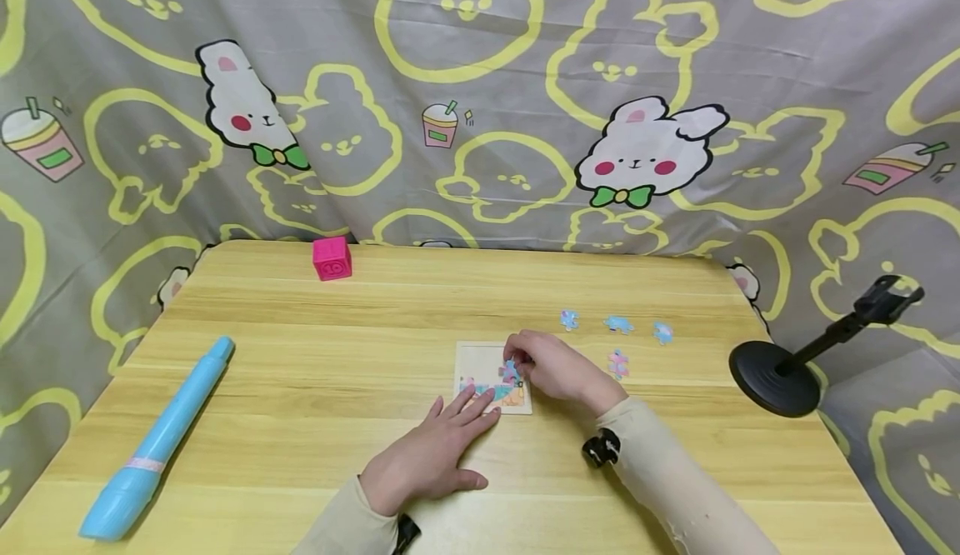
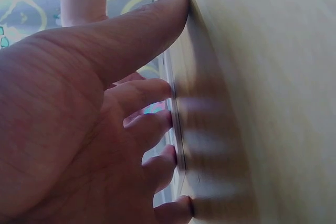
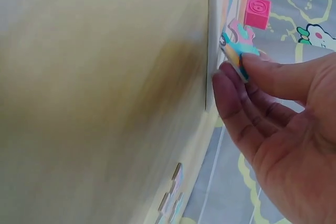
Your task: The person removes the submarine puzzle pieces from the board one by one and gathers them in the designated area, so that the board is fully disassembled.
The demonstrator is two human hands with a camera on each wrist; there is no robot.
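Puzzle piece [image 1: 510, 372], pinched in right hand [image 1: 558, 367], over board [image 1: 478, 357]

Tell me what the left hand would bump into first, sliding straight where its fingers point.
Probably the puzzle piece that the right hand pinches over the board, though its height there is unclear.
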